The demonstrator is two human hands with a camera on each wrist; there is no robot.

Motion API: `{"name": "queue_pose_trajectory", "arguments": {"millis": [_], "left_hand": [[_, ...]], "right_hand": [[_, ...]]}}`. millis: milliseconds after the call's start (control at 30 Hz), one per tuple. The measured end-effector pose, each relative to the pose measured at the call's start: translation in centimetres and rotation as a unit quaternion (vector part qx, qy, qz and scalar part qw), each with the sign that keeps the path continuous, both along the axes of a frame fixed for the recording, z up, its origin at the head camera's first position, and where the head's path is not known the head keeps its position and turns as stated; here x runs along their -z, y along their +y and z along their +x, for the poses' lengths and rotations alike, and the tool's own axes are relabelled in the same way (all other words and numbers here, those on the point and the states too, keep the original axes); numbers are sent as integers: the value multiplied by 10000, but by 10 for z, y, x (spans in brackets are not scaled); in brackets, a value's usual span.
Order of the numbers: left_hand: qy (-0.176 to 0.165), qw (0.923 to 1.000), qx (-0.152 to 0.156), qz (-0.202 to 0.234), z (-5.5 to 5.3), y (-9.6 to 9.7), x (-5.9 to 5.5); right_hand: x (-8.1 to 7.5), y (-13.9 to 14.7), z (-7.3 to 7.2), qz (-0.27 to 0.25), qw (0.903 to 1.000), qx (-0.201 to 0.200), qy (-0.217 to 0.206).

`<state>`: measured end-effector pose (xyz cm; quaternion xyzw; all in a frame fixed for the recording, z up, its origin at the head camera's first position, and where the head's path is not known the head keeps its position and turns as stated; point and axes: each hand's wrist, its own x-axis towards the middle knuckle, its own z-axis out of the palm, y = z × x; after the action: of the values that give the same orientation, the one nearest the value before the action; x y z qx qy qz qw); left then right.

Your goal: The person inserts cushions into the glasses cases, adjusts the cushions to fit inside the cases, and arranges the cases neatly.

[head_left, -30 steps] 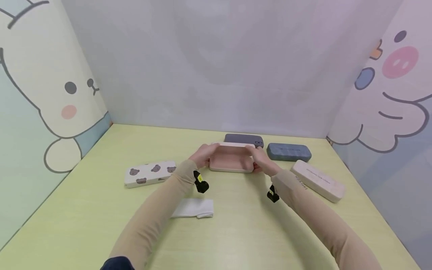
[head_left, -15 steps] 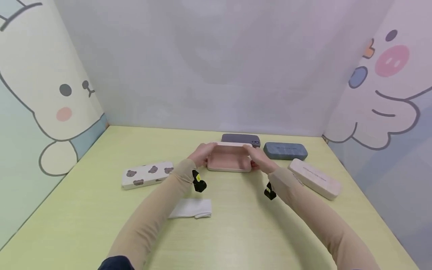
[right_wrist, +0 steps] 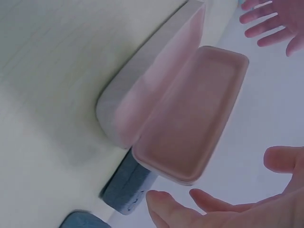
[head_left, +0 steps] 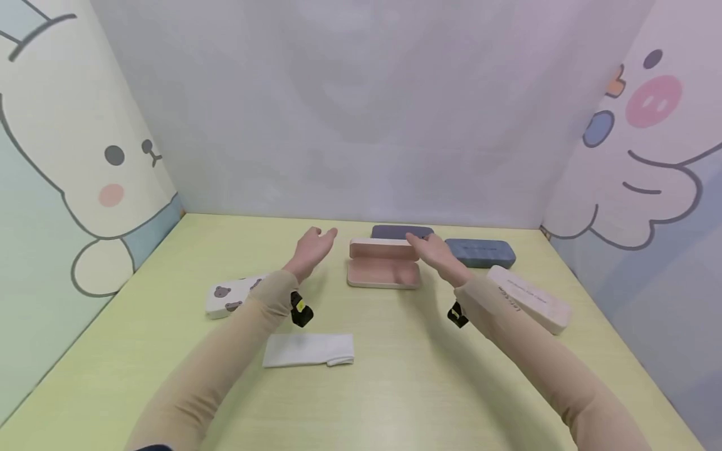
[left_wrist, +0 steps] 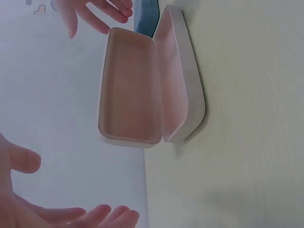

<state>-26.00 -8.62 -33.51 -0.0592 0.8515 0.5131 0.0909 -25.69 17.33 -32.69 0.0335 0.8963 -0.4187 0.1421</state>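
Note:
A glasses case (head_left: pixel 383 273) with a pink lining stands wide open on the table, its lid raised at the back. To its left, my left hand (head_left: pixel 312 252) hovers with fingers spread, clear of the case and holding nothing. My right hand (head_left: pixel 439 257) is beside the lid's right corner, thumb and fingers apart. A gap shows between these fingers (right_wrist: pixel 171 209) and the lid (right_wrist: pixel 194 118) in the right wrist view. Inside the case only bare lining is visible. In front of it lies a folded white cloth (head_left: pixel 309 349).
Behind the open case is a dark grey case (head_left: pixel 402 232). To the right lie a blue case (head_left: pixel 479 253) and a pale pink case (head_left: pixel 530 298). A white bear-print case (head_left: pixel 232 297) is partly hidden by the left arm. A curtain backs the table.
Both hands have let go of the open case. My left hand has moved away to the left; the right stays near the lid. The case stays open in place, and more of the cloth shows.

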Motion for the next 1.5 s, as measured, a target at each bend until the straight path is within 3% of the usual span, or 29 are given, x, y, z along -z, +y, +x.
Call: {"name": "queue_pose_trajectory", "arguments": {"millis": [300, 500, 867, 1067, 1133, 1267, 1500], "left_hand": [[402, 9984, 145, -377, 27, -30, -24], [714, 9922, 445, -921, 44, -51, -29], [1148, 9656, 1243, -1976, 78, -77, -20], [1267, 9531, 1663, -2188, 98, -89, -10], [1246, 9516, 1755, -2193, 105, -93, -7], [1220, 9468, 1838, -2344, 115, -101, 1], [1178, 9381, 1818, -2702, 120, -104, 12]], "right_hand": [[-24, -12, 12, 158, 9981, -271, 532], [-35, -24, 32, 266, 9928, -749, 899], [-29, -58, 67, 599, 9725, -1650, 1528], [-23, -70, 84, 1227, 9556, -1909, 1877], [-19, -72, 89, 1245, 9524, -2038, 1894], [-11, -74, 98, 1003, 9549, -2236, 1679], [9, -79, 102, 1092, 9506, -2517, 1454]]}}
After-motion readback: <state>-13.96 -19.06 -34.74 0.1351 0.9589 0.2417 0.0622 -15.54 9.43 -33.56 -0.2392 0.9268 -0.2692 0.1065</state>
